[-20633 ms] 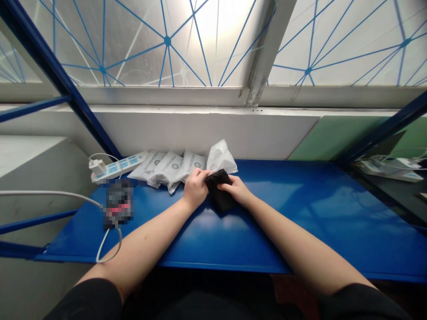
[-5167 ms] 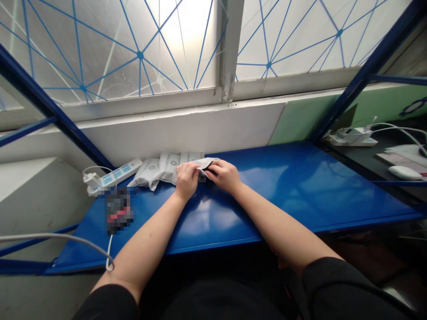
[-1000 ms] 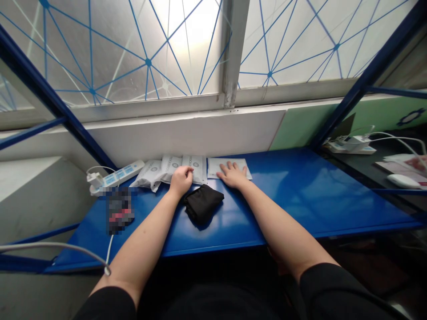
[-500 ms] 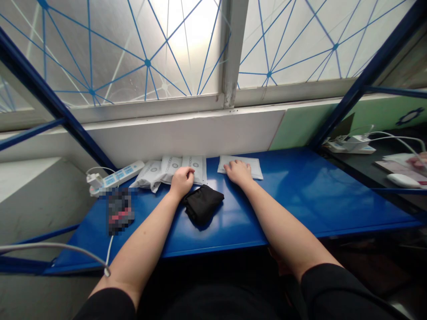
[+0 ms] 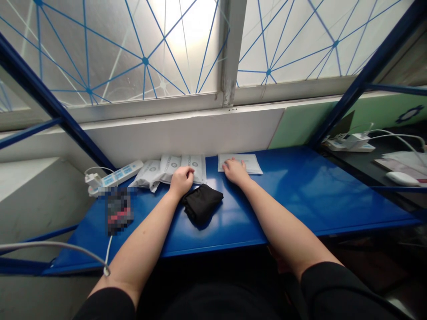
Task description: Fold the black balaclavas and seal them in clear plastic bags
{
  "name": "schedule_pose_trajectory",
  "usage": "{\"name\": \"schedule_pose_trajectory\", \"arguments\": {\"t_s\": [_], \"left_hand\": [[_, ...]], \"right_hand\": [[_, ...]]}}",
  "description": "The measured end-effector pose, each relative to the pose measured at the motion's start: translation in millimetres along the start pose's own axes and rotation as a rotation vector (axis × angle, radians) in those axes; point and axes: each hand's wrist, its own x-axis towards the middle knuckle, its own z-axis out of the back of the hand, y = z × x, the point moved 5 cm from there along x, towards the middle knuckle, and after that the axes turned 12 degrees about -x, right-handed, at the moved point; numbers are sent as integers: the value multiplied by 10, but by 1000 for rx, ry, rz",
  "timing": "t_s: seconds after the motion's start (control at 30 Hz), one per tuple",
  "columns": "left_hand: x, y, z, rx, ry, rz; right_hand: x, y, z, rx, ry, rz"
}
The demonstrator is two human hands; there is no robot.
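Note:
My left hand (image 5: pixel 182 181) rests curled at the lower edge of several white printed mailer bags (image 5: pixel 182 169), holding nothing. A black folded cloth (image 5: pixel 202 204) lies on the blue metal shelf (image 5: pixel 293 209), just right of and below that hand, without touching my right hand. My right hand (image 5: pixel 236 172) lies palm down on a flat white bag (image 5: pixel 251 162), pressing it to the shelf. Part of that bag is hidden under my fingers.
A white power strip (image 5: pixel 115 175) with a plug and cable stands at the shelf's back left. A pixelated object (image 5: pixel 119 211) lies near it. Another power strip (image 5: pixel 350 143), a white computer mouse (image 5: pixel 401 178) and papers sit on a dark surface to the right.
The flat white bag has slid right under my right hand. Seconds earlier both hands held a white bag with black cloth at its mouth; now the black cloth lies apart on the shelf.

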Motion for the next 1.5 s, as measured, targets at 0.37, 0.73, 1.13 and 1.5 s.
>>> {"name": "schedule_pose_trajectory", "arguments": {"t_s": [0.37, 0.73, 1.13, 1.5], "left_hand": [[3, -21, -5, 77, 38, -14], [-1, -44, -32, 108, 32, -24], [10, -44, 0, 99, -30, -31], [-27, 19, 103, -550, -229, 185]], "right_hand": [[-54, 125, 7, -48, -8, 121], [-375, 552, 373, 389, -299, 558], [-1088, 1274, 367, 194, 167, 1038], [-904, 1122, 331, 154, 105, 860]]}}
